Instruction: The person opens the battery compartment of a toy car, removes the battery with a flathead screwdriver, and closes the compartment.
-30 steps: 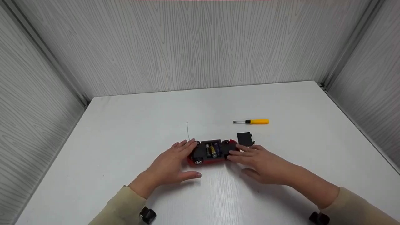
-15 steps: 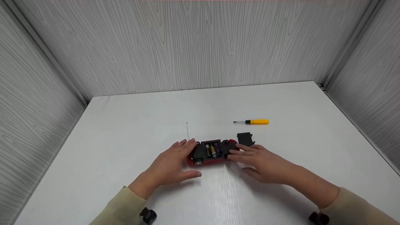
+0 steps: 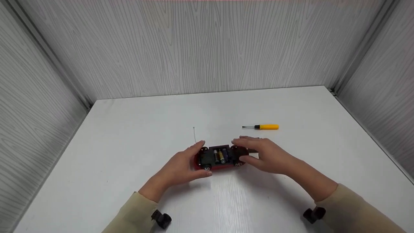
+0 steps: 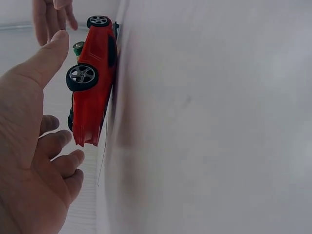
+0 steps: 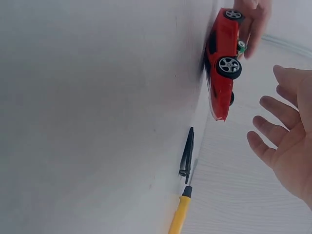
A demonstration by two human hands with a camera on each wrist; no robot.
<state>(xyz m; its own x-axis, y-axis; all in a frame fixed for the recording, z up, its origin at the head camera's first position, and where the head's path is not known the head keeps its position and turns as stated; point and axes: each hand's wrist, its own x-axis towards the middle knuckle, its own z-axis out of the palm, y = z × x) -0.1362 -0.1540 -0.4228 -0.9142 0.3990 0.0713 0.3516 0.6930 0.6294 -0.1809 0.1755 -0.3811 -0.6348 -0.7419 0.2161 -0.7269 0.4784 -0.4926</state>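
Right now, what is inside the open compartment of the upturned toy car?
Three batteries lie side by side inside the toy car. What lies beneath them is covered.

The left forearm (image 3: 152, 191) extends from seven o'clock, its left hand (image 3: 181, 167) spread, fingers toward two and thumb (image 3: 200, 175) toward three, while the right forearm (image 3: 312, 179) extends from four, its right hand (image 3: 268, 155) loosely bent, fingers toward nine, thumb apart toward ten.
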